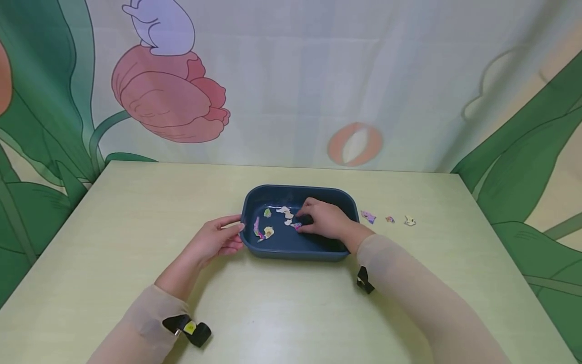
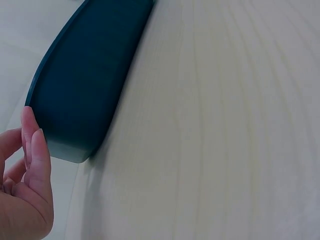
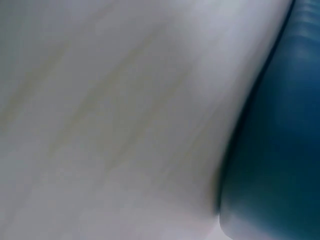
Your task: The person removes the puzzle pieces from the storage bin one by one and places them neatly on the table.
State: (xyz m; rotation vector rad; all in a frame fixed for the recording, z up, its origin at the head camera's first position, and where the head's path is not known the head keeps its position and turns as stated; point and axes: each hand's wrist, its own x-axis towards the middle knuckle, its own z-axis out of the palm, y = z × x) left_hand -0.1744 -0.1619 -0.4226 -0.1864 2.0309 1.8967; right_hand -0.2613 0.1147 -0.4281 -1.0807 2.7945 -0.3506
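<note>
Only the head view shows, at centre, the right hand (image 1: 325,220) by cutouts (image 1: 269,232), grip unclear; left hand (image 1: 213,240) touches tray (image 1: 300,255), unclenched

- Left hand (image 1: 221,239) touching the left end of a blue tray (image 1: 300,255)
- Right hand (image 1: 328,220) inside, fingers (image 1: 305,206) near a pink cutout (image 1: 297,226)
- Three cutouts (image 1: 390,219) on the counter (image 1: 291,308), right of the tray

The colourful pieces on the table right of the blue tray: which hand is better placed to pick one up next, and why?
Probably the right hand: it is in the blue tray, nearer those colourful pieces. The left hand touches the tray's left end, so it would reach further.
</note>
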